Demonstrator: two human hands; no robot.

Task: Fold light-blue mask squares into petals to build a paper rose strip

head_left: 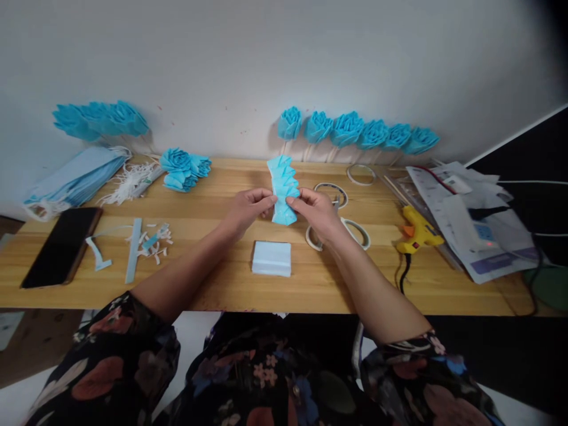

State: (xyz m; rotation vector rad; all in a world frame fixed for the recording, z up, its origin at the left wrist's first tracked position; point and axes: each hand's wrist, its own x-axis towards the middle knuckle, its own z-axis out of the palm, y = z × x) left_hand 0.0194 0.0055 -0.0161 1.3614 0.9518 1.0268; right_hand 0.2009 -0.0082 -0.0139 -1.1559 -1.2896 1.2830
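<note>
Between my two hands, above the middle of the table, I hold a light-blue strip of fabric with pointed folds along its right edge. My left hand pinches its straight left edge. On the folded side, the thumb and fingers of my right hand are closed on the strip. Just below lies a small stack of pale-blue squares. White-handled scissors rest on the table, partly hidden by my right hand and forearm.
Blue fabric flowers on sticks lean against the wall, with more at left and a bunch on the table. Face masks, a phone and scraps lie left. A yellow glue gun and power strip lie right.
</note>
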